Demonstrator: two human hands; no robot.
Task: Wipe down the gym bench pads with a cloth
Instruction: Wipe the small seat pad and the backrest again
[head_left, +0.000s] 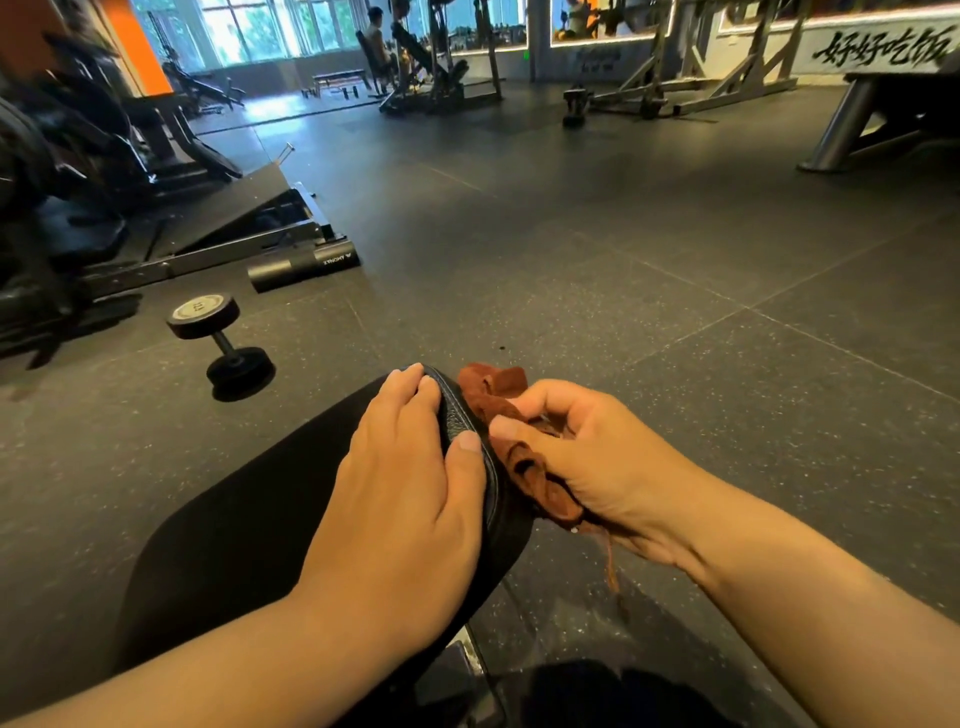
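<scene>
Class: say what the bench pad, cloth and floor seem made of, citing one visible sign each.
Bench pad: likely black vinyl or leather; pebbled grain, stitched edge. Cloth: rust-brown fabric; frayed hanging threads. Floor: probably rubber tiles; matte, speckled, seamed.

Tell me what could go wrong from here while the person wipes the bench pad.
The cloth is bunched in the right hand, so it may miss parts of the pad edge. Its loose thread hangs low and might snag under the pad. The dumbbell lies on the floor nearby; the person could trip on it.
</scene>
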